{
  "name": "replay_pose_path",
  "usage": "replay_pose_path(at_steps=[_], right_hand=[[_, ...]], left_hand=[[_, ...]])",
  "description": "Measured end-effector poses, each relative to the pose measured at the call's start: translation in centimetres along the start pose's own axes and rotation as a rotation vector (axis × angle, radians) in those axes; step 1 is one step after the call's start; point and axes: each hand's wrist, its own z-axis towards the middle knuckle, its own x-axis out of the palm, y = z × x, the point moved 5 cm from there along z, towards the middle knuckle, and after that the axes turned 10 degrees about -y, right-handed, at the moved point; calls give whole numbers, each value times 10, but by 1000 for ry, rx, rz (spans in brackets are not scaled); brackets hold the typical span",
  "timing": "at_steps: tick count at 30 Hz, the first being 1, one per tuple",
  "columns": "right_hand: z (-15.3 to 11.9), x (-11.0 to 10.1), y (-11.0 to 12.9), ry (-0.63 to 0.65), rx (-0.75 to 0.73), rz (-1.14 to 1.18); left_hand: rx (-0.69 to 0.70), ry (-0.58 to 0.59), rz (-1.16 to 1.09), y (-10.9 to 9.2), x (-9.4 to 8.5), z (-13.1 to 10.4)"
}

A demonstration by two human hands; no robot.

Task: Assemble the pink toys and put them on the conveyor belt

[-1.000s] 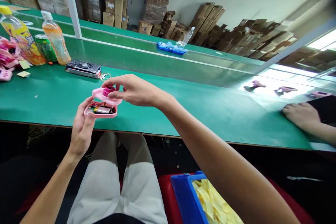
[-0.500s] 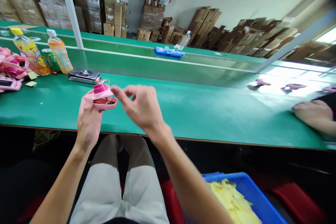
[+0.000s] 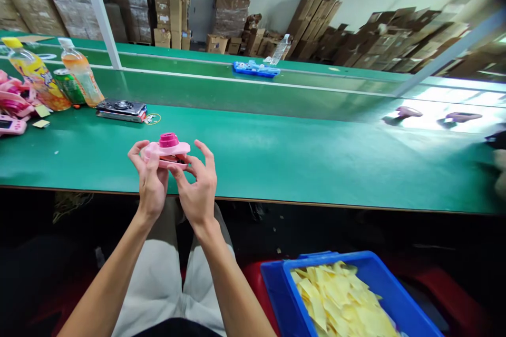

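Observation:
A pink toy camera with a raised magenta lens is held above the green table's front part. Its two shell halves stand apart on the right side, and dark and reddish parts show in the gap. My left hand grips the left end, with fingers round both halves. At the right end my right hand pinches the lower half between thumb and fingers, its index finger raised off the shell. Beyond the hands, a dark camera-like device lies on the table beside a thin yellow loop.
Pink camera parts heap at the left, near a yellow-capped bottle, a green can and an orange drink bottle. A blue tray sits farther back. Low right stands a blue bin of yellow paper pieces.
My right hand has come left and down onto the toy camera, which it now grips. The left hand and camera have shifted right. The other person's hand has withdrawn towards the right edge.

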Motion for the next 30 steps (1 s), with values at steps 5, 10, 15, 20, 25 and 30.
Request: replay_pose_path(at_steps=[5,10,15,20,25,30], right_hand=[[-7,-7,-9,49,-34,12],[-16,-8,-17,-20,21,8],[-20,-5,-31,35,326,215],[-16,-6,-29,245,453,267],[27,-11,-25,432,343,99],[131,-5,-67,506,-34,-396]], left_hand=[[-43,67,-28,7,-6,-10],[-90,67,-33,14,-11,-11],[-117,62,-8,18,-21,-9],[-215,82,145,23,-29,-17],[-5,423,540,9,-29,23],[441,518,1433,10,-69,94]])
